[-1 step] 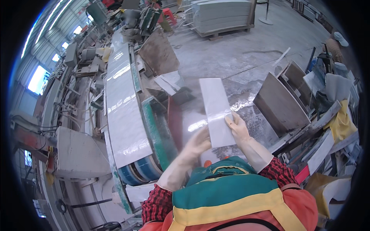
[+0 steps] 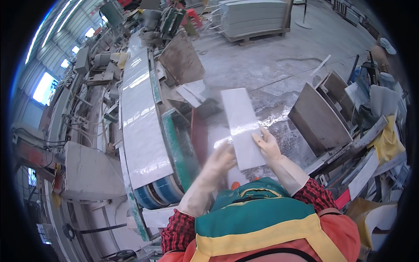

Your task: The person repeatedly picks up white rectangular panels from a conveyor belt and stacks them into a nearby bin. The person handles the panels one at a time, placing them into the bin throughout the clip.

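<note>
A pale rectangular stone slab (image 2: 241, 118), glossy on its face, is held up in front of me with its top leaning left. My right hand (image 2: 267, 146), in a cream rubber glove, grips the slab's lower right edge with the thumb on its face. Close to the lower left edge is my left hand (image 2: 223, 156), gloved the same way. Motion smears its fingers, so I cannot tell whether they touch the slab. Left of me runs a conveyor belt (image 2: 143, 118) with a wet, shiny white surface.
A green metal frame (image 2: 176, 139) edges the conveyor, near its blue roller (image 2: 163, 194). Brown boards (image 2: 321, 118) lean at the right beside stacked offcuts and a yellow cloth (image 2: 387, 142). Farther off are a pallet of slabs (image 2: 253, 19) and a person (image 2: 379, 56).
The slab's top has tipped a little to the left. My left hand has shifted slightly up and left along its edge, while my right hand keeps its grip.
</note>
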